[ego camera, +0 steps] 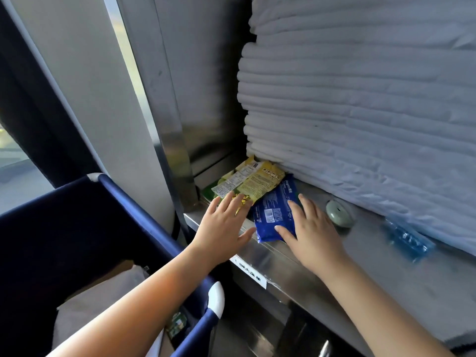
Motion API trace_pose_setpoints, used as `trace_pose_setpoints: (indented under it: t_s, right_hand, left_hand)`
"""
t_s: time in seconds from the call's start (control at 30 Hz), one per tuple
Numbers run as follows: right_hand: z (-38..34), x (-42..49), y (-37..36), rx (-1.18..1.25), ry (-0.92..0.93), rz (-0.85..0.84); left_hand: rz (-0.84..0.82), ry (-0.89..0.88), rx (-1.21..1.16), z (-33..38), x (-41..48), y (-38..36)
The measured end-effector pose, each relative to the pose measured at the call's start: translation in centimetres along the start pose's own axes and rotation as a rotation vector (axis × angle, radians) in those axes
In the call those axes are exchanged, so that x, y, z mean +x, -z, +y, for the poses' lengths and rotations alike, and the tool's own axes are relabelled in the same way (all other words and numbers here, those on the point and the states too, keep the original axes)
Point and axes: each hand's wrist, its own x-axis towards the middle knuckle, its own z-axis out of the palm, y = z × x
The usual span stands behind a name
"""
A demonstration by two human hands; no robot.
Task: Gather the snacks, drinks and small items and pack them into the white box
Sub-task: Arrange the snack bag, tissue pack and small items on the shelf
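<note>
I see left hand [224, 225] on yellow snack pkt [257, 181], right hand [311, 233] on blue pkt [273, 212], both flat, gripping nothing; pkts prob light, slippery, so pinch edges.

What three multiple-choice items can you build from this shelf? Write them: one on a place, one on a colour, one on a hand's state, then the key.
1. Where does the pale green round item lie?
A. on the metal shelf, right of the blue packet
B. on the floor
C. inside a box

2. What colour is the packet under the right hand?
A. yellow
B. blue
C. red

3. How are the fingers of the left hand?
A. balled in a fist
B. straight, over the yellow packet
C. pinching a spoon

Key: 1 A, it sits on the shelf beside the blue packet. 2 B, the fingers rest on blue wrapping. 3 B, the fingers are extended and spread.
</note>
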Motion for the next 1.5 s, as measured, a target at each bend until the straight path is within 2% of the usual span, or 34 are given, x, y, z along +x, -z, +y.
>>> trace_pose_setpoints:
  t_s: [0.2,0.33,0.5,0.87,1.07,1.2,1.33,1.5]
  right_hand:
    - [-0.7,5.5,-2.1,0.059,0.0,-0.013]
    - [-0.8,7.3,-3.7,0.096,0.037,-0.02]
    - [-0.3,7.4,-5.6,0.021,0.079,-0.058]
    - [0.2,6.9,-5.3,0.084,0.071,-0.058]
    - [0.5,6.6,-4.8,0.107,0.089,0.002]
    - [1.1,6.7,-3.8,0.139,0.135,0.131]
    - [1.4,7.1,-3.3,0.169,0.182,0.216]
    - [2.2,7.9,-2.7,0.126,0.277,0.292]
  left_hand:
    - [0.019,-0.029,-0.094,-3.5,3.3,-2.3]
    - [-0.041,-0.111,-0.187,-4.3,4.6,-4.7]
    - [-0.024,-0.142,-0.277,-4.4,4.7,-6.3]
    - [-0.042,-0.14,-0.269,-4.1,4.2,-6.6]
    - [-0.026,-0.24,-0.255,-4.4,3.6,-6.4]
    - [0.042,-0.365,-0.252,-4.6,3.1,-6.3]
    - [0.214,-0.515,-0.251,-4.1,2.2,-6.8]
    - [0.358,-0.592,-0.242,-4.3,1.9,-6.4]
